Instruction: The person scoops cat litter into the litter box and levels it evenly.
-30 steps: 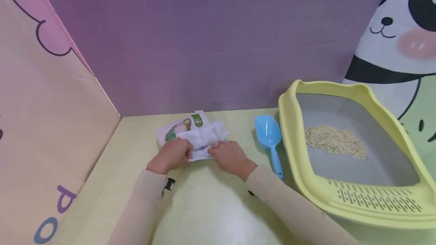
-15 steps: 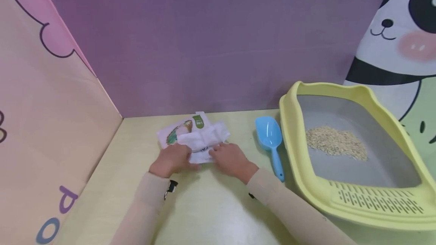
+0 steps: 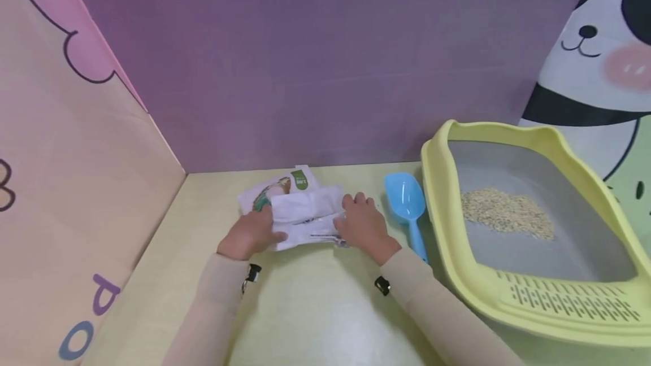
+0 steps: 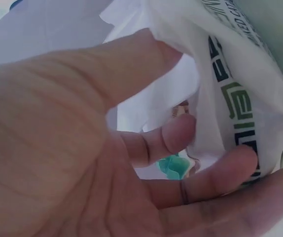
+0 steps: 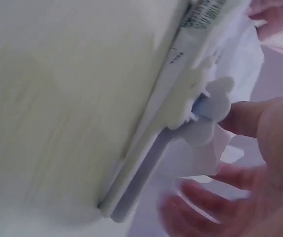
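A white printed bag (image 3: 305, 208) lies folded on the table in the head view, a green label at its far corner. My left hand (image 3: 250, 234) is at its left end. In the left wrist view, the left thumb (image 4: 136, 61) touches the white film and the loosely bent fingers rest against the printed side. At the bag's right end is my right hand (image 3: 363, 223), fingers spread. The right wrist view shows a pale bag clip (image 5: 181, 116) with rounded decorative ends along the bag's edge. The right thumb (image 5: 245, 118) meets the clip's end; whether the clip is fastened is unclear.
A blue scoop (image 3: 405, 199) lies right of the right hand. Beyond it stands a yellow litter tray (image 3: 439, 213) with a grey inside and a patch of pale litter (image 3: 503, 213). A purple backdrop (image 3: 305, 72) rises behind the table.
My hands have moved apart along the bag, the right one further right with its fingers spreading. More of the bag's folded front now shows between them. The scoop and tray stay put.
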### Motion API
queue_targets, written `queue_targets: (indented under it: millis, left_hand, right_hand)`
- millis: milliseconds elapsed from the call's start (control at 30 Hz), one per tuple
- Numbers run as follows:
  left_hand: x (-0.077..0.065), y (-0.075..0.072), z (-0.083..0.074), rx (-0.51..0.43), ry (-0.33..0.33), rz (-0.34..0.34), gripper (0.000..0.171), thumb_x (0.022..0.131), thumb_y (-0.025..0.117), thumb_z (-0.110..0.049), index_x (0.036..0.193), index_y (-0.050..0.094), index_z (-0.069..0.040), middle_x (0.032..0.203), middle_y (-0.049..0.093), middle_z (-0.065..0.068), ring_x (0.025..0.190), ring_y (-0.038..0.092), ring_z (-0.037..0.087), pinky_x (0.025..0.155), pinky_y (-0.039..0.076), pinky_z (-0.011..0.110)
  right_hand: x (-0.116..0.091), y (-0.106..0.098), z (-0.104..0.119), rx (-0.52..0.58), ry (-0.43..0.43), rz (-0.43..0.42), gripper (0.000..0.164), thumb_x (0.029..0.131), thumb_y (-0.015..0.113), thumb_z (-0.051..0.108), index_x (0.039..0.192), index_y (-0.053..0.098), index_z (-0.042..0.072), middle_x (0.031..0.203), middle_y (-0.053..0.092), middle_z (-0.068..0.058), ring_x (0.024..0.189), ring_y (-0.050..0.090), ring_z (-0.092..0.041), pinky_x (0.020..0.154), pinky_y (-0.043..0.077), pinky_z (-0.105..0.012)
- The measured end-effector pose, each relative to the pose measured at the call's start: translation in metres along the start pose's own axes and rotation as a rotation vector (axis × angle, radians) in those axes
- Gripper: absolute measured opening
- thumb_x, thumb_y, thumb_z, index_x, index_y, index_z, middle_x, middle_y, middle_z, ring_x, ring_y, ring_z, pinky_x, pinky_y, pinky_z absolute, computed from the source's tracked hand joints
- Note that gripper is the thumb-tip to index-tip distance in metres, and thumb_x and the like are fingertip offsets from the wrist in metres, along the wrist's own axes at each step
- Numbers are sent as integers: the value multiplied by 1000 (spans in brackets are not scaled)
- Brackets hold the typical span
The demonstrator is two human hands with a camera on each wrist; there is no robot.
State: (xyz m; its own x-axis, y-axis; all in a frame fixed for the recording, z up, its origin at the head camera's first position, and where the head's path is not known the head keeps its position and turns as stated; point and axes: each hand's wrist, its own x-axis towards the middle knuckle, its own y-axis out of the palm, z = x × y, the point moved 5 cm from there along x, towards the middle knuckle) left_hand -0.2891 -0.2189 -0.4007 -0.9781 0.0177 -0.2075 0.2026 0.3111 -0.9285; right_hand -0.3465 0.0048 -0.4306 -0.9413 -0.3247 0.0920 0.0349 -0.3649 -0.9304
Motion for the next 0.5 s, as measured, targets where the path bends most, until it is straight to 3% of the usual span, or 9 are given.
queue_targets:
  millis: [100, 200, 333, 500]
  left_hand:
    - [4, 2, 1, -35, 32, 18, 84, 98, 68, -35, 153, 26, 13, 145, 50, 35, 128, 56, 50, 106, 47, 58]
    - [9, 3, 4, -56, 58, 11, 85, 99, 67, -31, 156, 21, 12, 150, 45, 35, 132, 52, 51, 109, 44, 58]
    - [15, 4, 10, -84, 90, -29, 70, 98, 68, -28, 149, 36, 7, 141, 55, 32, 124, 58, 48, 104, 48, 58]
    - [28, 6, 19, -120, 156, -111, 46, 96, 71, -24, 131, 54, 0, 115, 65, 18, 101, 62, 30, 89, 54, 49]
  right_hand:
    - [2, 5, -6, 48, 40, 103, 30, 98, 62, 34, 118, 61, 12, 98, 67, -9, 81, 59, -27, 65, 48, -40]
    - [1, 9, -11, 73, 44, 145, 22, 98, 66, 31, 114, 64, 16, 87, 68, -3, 72, 57, -22, 60, 43, -35]
    - [-1, 9, -11, 75, 40, 139, 19, 96, 70, 29, 110, 67, 18, 89, 70, -1, 75, 59, -22, 62, 45, -35]
    - [-8, 9, -8, 71, 54, 168, 23, 95, 71, 29, 113, 67, 15, 99, 73, -5, 82, 64, -24, 69, 51, -39]
